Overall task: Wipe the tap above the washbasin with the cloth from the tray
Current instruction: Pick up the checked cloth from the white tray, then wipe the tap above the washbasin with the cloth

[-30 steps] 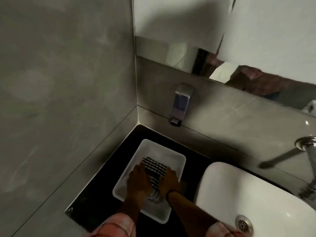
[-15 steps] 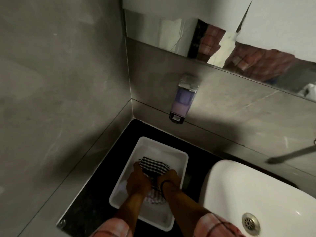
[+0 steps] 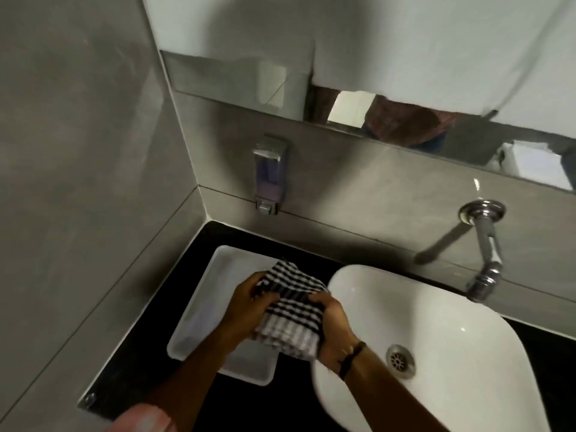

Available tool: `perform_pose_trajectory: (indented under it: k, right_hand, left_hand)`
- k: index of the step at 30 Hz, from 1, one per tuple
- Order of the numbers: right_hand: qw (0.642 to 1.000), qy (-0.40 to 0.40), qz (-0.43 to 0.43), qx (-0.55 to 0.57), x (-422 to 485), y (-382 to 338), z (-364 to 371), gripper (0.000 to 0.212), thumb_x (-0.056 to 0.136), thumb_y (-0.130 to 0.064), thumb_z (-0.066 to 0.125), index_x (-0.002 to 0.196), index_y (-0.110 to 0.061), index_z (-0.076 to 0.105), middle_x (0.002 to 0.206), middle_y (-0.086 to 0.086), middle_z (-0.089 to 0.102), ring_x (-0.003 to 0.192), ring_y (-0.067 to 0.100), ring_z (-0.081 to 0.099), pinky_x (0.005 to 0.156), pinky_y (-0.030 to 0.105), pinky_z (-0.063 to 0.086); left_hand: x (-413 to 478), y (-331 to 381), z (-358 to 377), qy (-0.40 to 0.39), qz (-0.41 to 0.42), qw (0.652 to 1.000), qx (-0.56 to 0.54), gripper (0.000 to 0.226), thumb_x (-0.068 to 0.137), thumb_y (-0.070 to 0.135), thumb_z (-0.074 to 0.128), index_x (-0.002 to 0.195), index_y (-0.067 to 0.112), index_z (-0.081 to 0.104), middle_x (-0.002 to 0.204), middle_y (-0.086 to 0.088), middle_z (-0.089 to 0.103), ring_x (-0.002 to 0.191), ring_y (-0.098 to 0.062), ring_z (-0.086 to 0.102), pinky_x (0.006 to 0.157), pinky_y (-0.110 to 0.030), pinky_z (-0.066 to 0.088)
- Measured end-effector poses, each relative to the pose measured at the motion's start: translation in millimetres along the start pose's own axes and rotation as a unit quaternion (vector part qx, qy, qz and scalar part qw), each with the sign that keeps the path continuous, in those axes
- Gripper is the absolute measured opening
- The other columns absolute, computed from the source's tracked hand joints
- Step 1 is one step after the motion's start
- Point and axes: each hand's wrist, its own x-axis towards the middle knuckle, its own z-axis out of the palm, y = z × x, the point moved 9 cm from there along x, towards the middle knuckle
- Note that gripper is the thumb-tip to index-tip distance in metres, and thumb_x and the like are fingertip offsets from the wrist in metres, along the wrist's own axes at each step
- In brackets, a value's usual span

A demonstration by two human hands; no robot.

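Note:
A black-and-white checked cloth [image 3: 291, 310] is held up between both hands, above the right edge of the white tray [image 3: 199, 313]. My left hand [image 3: 249, 302] grips the cloth's left side and my right hand [image 3: 333, 325] grips its right side. The chrome tap [image 3: 486, 244] juts from the grey wall at the right, over the white washbasin [image 3: 436, 325]. The tap is well to the right of both hands and untouched.
A soap dispenser [image 3: 269, 174] hangs on the back wall above the tray. A mirror strip [image 3: 249, 85] runs along the wall higher up. The black counter [image 3: 149, 338] meets a grey side wall on the left. The basin drain [image 3: 400, 360] lies near my right wrist.
Both hands have lifted the cloth out of the tray and moved it right, toward the basin. The view has swung right, bringing the tap into sight.

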Motion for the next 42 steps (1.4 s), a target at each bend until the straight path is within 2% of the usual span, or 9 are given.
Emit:
perform_pose_trajectory:
  k: [5, 10, 13, 16, 22, 26, 32, 38, 42]
  right_hand:
    - [0.995, 0.078, -0.049, 0.042, -95, -32, -112, 0.036, 0.089, -0.014, 0.055, 0.117, 0.002, 0.072, 0.119, 0.028, 0.073, 0.113, 0.044, 0.069, 0.100, 0.051, 0.053]
    - [0.979, 0.079, -0.181, 0.056, -205, -91, -189, 0.068, 0.069, -0.037, 0.079, 0.122, 0.003, 0.067, 0.091, 0.013, 0.082, 0.079, 0.019, 0.080, 0.082, 0.038, 0.054]
    - [0.973, 0.042, -0.208, 0.092, -258, -123, -217, 0.085, 0.086, -0.042, 0.062, 0.142, 0.018, 0.040, 0.130, 0.035, 0.065, 0.121, 0.025, 0.068, 0.111, 0.045, 0.037]
    - [0.962, 0.015, -0.245, 0.118, -282, -154, -232, 0.072, 0.089, -0.036, 0.051, 0.146, 0.006, 0.047, 0.152, 0.026, 0.051, 0.134, 0.035, 0.058, 0.108, 0.046, 0.049]
    - [0.867, 0.226, -0.443, 0.038, -303, -250, -246, 0.035, 0.097, -0.030, 0.057, 0.125, -0.014, 0.070, 0.124, 0.001, 0.076, 0.119, 0.019, 0.069, 0.108, 0.038, 0.049]
    - [0.771, 0.312, -0.546, -0.103, -280, -313, -200, 0.025, 0.103, -0.028, 0.052, 0.087, -0.021, 0.070, 0.078, -0.019, 0.076, 0.072, -0.004, 0.070, 0.066, 0.018, 0.056]
    - [0.667, 0.327, -0.473, -0.473, -176, -312, -112, 0.037, 0.103, -0.023, 0.048, 0.139, -0.021, 0.058, 0.147, 0.009, 0.057, 0.123, 0.035, 0.062, 0.098, 0.037, 0.050]
    - [0.571, 0.397, -0.327, -0.641, -143, -301, -101, 0.065, 0.099, -0.031, 0.050, 0.153, -0.001, 0.033, 0.165, 0.028, 0.024, 0.148, 0.043, 0.035, 0.119, 0.048, 0.038]
    - [0.714, 0.410, -0.307, -0.477, -147, -322, -121, 0.044, 0.102, -0.036, 0.045, 0.126, -0.004, 0.063, 0.136, 0.027, 0.062, 0.122, 0.043, 0.061, 0.103, 0.043, 0.048]
  left_hand:
    - [-32, 22, 96, 0.010, 0.121, 0.936, 0.331, 0.074, 0.088, 0.076, 0.042, 0.152, 0.038, 0.031, 0.156, 0.007, 0.043, 0.138, -0.016, 0.044, 0.114, -0.040, 0.038]
    - [-45, -3, 170, -0.031, 0.179, 0.820, 0.542, 0.094, 0.091, 0.078, 0.019, 0.159, 0.020, -0.009, 0.169, -0.003, -0.015, 0.155, -0.024, -0.018, 0.125, -0.050, 0.001]
    - [-51, -9, 178, -0.014, 0.183, 0.795, 0.579, 0.100, 0.090, 0.079, 0.024, 0.159, 0.012, -0.004, 0.169, -0.007, -0.010, 0.156, -0.028, -0.011, 0.125, -0.050, 0.004]
    - [-54, -7, 173, 0.004, 0.194, 0.799, 0.569, 0.104, 0.088, 0.080, 0.031, 0.160, 0.009, 0.005, 0.170, -0.008, 0.001, 0.157, -0.029, 0.002, 0.126, -0.049, 0.014]
    - [-56, -4, 178, 0.010, 0.198, 0.803, 0.563, 0.109, 0.084, 0.083, 0.030, 0.159, 0.009, 0.001, 0.170, -0.010, 0.004, 0.157, -0.027, 0.001, 0.126, -0.049, 0.016]
    - [-55, -3, 180, 0.012, 0.185, 0.806, 0.562, 0.112, 0.082, 0.085, 0.021, 0.158, 0.007, -0.004, 0.170, -0.009, -0.004, 0.156, -0.026, -0.005, 0.127, -0.048, 0.013]
    - [-42, -11, 177, 0.012, 0.165, 0.820, 0.548, 0.112, 0.080, 0.088, 0.020, 0.157, 0.009, -0.001, 0.169, -0.007, -0.009, 0.156, -0.025, -0.007, 0.127, -0.045, 0.004]
    - [-33, -23, 179, -0.022, 0.163, 0.851, 0.499, 0.113, 0.080, 0.089, 0.022, 0.158, 0.007, 0.018, 0.169, -0.008, 0.012, 0.155, -0.029, 0.013, 0.123, -0.039, 0.001]
    - [-29, -23, 179, -0.035, 0.165, 0.859, 0.483, 0.114, 0.080, 0.089, 0.023, 0.156, 0.005, 0.024, 0.168, -0.011, 0.018, 0.152, -0.030, 0.018, 0.121, -0.038, 0.003]
